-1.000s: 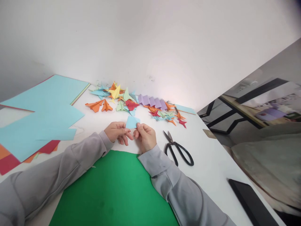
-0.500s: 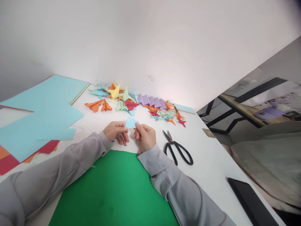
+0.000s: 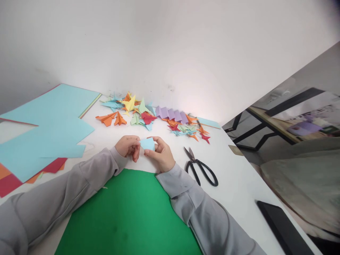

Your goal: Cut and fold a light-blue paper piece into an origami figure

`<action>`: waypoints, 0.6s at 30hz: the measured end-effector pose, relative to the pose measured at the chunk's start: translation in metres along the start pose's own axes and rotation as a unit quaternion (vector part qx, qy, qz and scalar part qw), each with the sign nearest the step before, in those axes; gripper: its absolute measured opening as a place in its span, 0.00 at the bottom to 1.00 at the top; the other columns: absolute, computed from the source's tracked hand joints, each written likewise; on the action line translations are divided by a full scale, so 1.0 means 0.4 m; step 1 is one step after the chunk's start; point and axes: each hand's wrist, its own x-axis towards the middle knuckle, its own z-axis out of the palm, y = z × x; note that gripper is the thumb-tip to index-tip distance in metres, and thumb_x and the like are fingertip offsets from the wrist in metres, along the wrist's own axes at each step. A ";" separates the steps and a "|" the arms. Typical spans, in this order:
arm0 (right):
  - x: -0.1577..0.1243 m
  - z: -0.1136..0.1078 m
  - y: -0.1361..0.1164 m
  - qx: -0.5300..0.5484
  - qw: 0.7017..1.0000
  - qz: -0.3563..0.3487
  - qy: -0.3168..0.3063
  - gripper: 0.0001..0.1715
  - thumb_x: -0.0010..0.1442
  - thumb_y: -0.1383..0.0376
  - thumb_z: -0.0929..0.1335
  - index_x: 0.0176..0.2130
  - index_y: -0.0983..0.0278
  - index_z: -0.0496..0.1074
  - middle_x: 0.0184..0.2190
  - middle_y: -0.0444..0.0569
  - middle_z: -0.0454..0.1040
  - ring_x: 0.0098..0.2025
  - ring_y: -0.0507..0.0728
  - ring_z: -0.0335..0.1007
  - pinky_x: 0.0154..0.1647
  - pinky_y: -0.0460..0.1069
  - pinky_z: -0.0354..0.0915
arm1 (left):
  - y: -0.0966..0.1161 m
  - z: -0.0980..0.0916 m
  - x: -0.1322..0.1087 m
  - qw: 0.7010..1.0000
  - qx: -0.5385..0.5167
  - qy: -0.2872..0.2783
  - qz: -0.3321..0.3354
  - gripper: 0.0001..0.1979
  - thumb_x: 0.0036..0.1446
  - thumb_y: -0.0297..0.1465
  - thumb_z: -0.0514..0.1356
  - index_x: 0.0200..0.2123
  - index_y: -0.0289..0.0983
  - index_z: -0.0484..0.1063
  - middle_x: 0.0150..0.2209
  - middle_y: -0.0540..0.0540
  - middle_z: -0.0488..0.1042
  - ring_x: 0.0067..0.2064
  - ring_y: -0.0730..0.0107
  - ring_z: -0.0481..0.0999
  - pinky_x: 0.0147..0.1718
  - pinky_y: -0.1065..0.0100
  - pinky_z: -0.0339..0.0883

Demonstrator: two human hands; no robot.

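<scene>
A small light-blue folded paper (image 3: 147, 143) is held between both hands just above the white table (image 3: 233, 177). My left hand (image 3: 128, 146) pinches its left edge with curled fingers. My right hand (image 3: 160, 154) grips its right side, thumb under and fingers over. Both wrists rest at the far edge of a large green sheet (image 3: 127, 216). Black scissors (image 3: 201, 168) lie closed on the table, just right of my right hand.
A row of folded paper shapes (image 3: 148, 115) in orange, yellow, red, blue and purple lies along the wall. Large light-blue sheets (image 3: 47, 131) over red and orange ones cover the left. A black flat device (image 3: 284, 226) lies at the near right edge.
The blue paper has dropped lower and turned flatter between my hands. My right hand's fingers have wrapped over it, and my left hand's fingers have curled in closer.
</scene>
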 end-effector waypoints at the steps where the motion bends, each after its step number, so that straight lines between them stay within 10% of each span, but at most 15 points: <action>1: -0.002 0.001 -0.002 -0.002 1.000 0.000 -0.010 0.28 0.35 0.65 0.75 0.37 0.61 0.64 0.18 0.37 0.72 0.20 0.50 0.67 0.23 0.45 0.63 | 0.002 0.004 -0.002 1.000 0.005 0.019 0.002 0.08 0.38 0.31 0.56 0.14 0.35 0.60 0.07 0.50 0.63 0.10 0.70 0.64 0.11 0.72 0.55; 18: 0.004 0.005 0.008 -0.009 0.999 0.005 -0.034 0.28 0.34 0.65 0.76 0.36 0.64 0.63 0.21 0.39 0.73 0.23 0.49 0.70 0.27 0.46 0.66 | -0.018 0.017 -0.001 0.986 0.085 0.121 0.077 0.18 0.35 0.38 0.66 0.16 0.34 0.61 0.11 0.51 0.67 0.10 0.79 0.62 0.08 0.77 0.51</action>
